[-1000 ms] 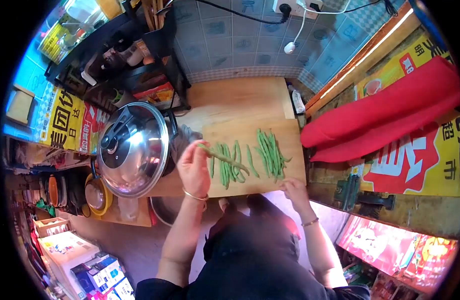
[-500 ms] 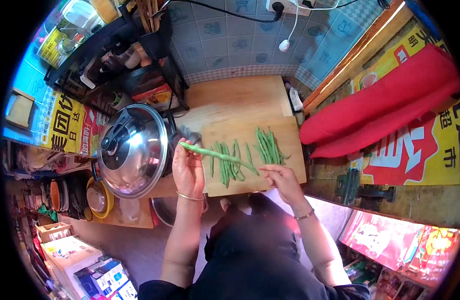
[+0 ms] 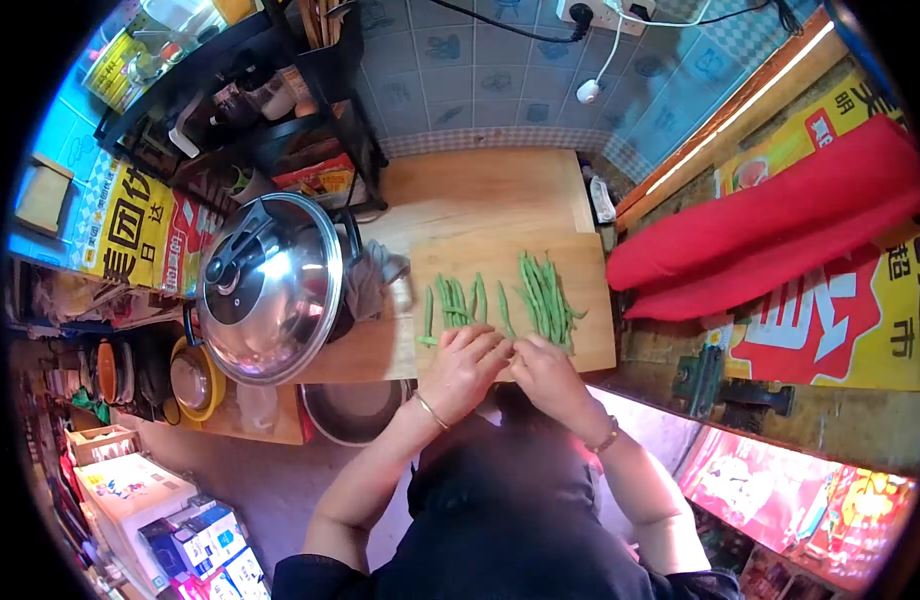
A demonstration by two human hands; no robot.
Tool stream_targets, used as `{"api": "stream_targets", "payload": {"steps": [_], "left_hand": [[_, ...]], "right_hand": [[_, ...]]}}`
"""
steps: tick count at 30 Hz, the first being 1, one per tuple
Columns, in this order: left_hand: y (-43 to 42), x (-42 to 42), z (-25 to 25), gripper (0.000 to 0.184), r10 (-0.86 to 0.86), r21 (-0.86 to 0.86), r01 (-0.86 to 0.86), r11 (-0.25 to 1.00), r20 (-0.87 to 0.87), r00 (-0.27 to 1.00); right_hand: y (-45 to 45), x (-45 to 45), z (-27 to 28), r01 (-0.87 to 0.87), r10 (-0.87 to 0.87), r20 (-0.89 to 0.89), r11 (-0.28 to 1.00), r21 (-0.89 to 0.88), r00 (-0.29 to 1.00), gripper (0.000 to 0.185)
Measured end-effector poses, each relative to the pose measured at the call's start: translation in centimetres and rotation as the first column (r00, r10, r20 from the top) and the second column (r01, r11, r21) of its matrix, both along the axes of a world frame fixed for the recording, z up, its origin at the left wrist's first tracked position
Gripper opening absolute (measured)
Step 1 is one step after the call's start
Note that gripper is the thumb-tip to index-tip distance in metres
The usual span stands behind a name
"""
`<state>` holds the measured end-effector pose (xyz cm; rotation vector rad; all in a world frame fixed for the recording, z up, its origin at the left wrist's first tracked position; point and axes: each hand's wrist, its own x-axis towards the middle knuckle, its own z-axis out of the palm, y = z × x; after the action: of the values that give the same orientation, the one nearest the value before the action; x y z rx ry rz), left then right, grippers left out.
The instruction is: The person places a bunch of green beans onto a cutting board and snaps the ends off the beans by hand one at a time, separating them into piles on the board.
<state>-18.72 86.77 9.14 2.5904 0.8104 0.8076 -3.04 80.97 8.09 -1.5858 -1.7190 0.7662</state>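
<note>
A green bean (image 3: 426,340) lies at the near edge of the cutting board, one end sticking out to the left from under the left hand (image 3: 467,368), whose bent fingers close over the rest of it. The right hand (image 3: 550,378) meets it fingertip to fingertip, its fingers drawn in narrow; whether they also pinch the bean I cannot tell (the fingers hide the spot). A bangle (image 3: 432,412) circles the left wrist and a bracelet (image 3: 609,435) the right.

Beyond the hands, more beans lie on the cutting board (image 3: 595,345), mostly pointing away from the person: a loose bunch (image 3: 455,298) behind the left hand, a thicker bunch (image 3: 546,300) behind the right, and a single bean (image 3: 504,308) between the two.

The board rests on a pale wooden worktop (image 3: 480,190). To its left stands a large pot with a domed, shiny lid (image 3: 275,300), a grey cloth (image 3: 375,285) just beside it. Farther back on that side is a black rack (image 3: 355,130) with chopsticks (image 3: 325,22) upright in a holder. Blue patterned tiles (image 3: 450,80) cover the wall behind. On the right, a red cloth (image 3: 770,225) lies across a yellow-and-red printed sheet (image 3: 885,335).
</note>
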Motion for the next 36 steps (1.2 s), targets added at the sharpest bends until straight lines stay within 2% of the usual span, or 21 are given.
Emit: {"api": "stream_targets", "payload": {"steps": [4, 8, 10, 13, 14, 15, 16, 17, 18, 19, 20, 21, 22, 23, 24, 26, 30, 32, 33, 34, 36], "left_hand": [[-0.6, 0.1, -2.4, 0.021, -0.054, -0.137, 0.050, 0.989, -0.025, 0.998], [-1.1, -0.2, -4.0, 0.021, -0.060, -0.193, 0.051, 0.980, -0.040, 0.997], [-1.2, -0.4, -4.2, 0.036, -0.095, -0.181, 0.091, 0.979, -0.014, 0.995], [-1.3, -0.4, -4.3, 0.039, -0.067, -0.172, 0.071, 0.983, 0.026, 0.997], [-1.2, -0.4, -4.2, 0.039, -0.067, -0.172, 0.071, 0.983, 0.025, 0.997], [-1.2, -0.3, -3.9, 0.028, -0.037, -0.160, 0.050, 0.986, 0.087, 0.996], [-1.1, -0.3, -3.6, 0.018, -0.007, -0.148, 0.029, 0.988, 0.148, 0.989], [-1.1, -0.3, -3.3, 0.018, -0.007, -0.150, 0.029, 0.988, 0.147, 0.989], [-1.1, -0.2, -3.0, 0.015, 0.092, -0.221, -0.035, 0.975, 0.253, 0.963], [-1.0, -0.2, -2.7, 0.013, 0.196, -0.297, -0.091, 0.951, 0.348, 0.917], [-0.8, -0.2, -2.5, 0.013, 0.197, -0.299, -0.091, 0.950, 0.345, 0.918], [-0.4, -0.2, -2.3, 0.013, 0.442, -0.578, -0.110, 0.808, 0.474, 0.762], [0.2, -0.1, -2.2, 0.014, 0.680, -0.800, -0.035, 0.599, 0.486, 0.549], [1.2, -0.5, -2.2, 0.015, 0.722, -0.809, -0.026, 0.588, 0.510, 0.468], [2.4, -1.3, -2.3, 0.016, 0.758, -0.817, -0.016, 0.576, 0.527, 0.384], [4.3, -2.7, -3.1, 0.016, 0.742, -0.779, 0.046, 0.625, 0.611, 0.276], [6.6, -3.7, -3.0, 0.016, 0.798, -0.815, 0.050, 0.578, 0.577, 0.173], [8.1, -3.7, -5.0, 0.017, 0.800, -0.821, 0.052, 0.568, 0.566, 0.197], [8.7, -3.3, -6.7, 0.017, 0.799, -0.845, -0.048, 0.532, 0.482, 0.361], [9.2, -3.0, -8.8, 0.017, 0.779, -0.850, -0.153, 0.504, 0.371, 0.506], [10.2, -2.2, -15.1, 0.017, 0.587, -0.714, -0.376, 0.590, 0.060, 0.807]], "right_hand": [[-0.7, 0.1, 0.1, -0.072, 0.076, 0.072, 0.995, -0.069, 0.995, 0.009], [-0.9, 0.3, -0.6, -0.122, 0.137, 0.130, 0.986, -0.115, 0.982, 0.009], [-0.9, 0.2, -0.5, -0.156, 0.175, 0.142, 0.978, -0.140, 0.974, 0.010], [-0.4, -0.5, 0.0, -0.073, 0.097, 0.174, 0.987, -0.143, 0.980, 0.010], [-0.3, -0.7, -0.4, -0.011, 0.022, 0.108, 0.995, -0.101, 0.994, 0.010], [-0.1, -0.9, -0.7, 0.055, -0.053, 0.039, 0.997, -0.063, 0.998, 0.011], [0.1, -1.1, -0.7, 0.056, -0.054, 0.039, 0.996, -0.064, 0.998, 0.011], [0.4, -1.4, -0.7, 0.119, -0.127, -0.108, 0.990, -0.078, 0.986, 0.011], [0.5, -1.5, -0.8, 0.176, -0.197, -0.254, 0.979, -0.102, 0.947, 0.011], [0.4, -1.7, -1.7, 0.147, -0.194, -0.275, 0.972, -0.181, 0.942, 0.011], [0.2, -1.7, -2.6, 0.147, -0.194, -0.277, 0.972, -0.183, 0.941, 0.011], [-0.2, -1.6, -3.4, 0.158, -0.204, -0.256, 0.969, -0.189, 0.945, 0.010], [-0.5, -1.3, -3.9, 0.168, -0.212, -0.234, 0.967, -0.194, 0.949, 0.011], [-0.9, -0.7, -4.2, 0.211, -0.258, -0.160, 0.941, -0.265, 0.953, 0.013], [-1.5, 0.1, -5.0, 0.208, -0.255, -0.159, 0.942, -0.265, 0.954, 0.013], [-3.3, 2.4, -7.5, 0.305, -0.337, -0.057, 0.902, -0.305, 0.940, 0.014], [-8.6, 7.6, -13.4, 0.450, -0.454, 0.088, 0.806, -0.385, 0.887, 0.017], [-11.9, 10.5, -17.3, 0.525, -0.518, 0.151, 0.720, -0.454, 0.842, 0.017], [-13.2, 11.2, -18.7, 0.548, -0.619, 0.066, 0.634, -0.546, 0.782, 0.013], [-13.2, 11.0, -18.2, 0.550, -0.623, 0.067, 0.628, -0.551, 0.779, 0.013], [-12.4, 10.0, -16.0, 0.460, -0.788, -0.283, 0.565, -0.685, 0.546, 0.011]]}}
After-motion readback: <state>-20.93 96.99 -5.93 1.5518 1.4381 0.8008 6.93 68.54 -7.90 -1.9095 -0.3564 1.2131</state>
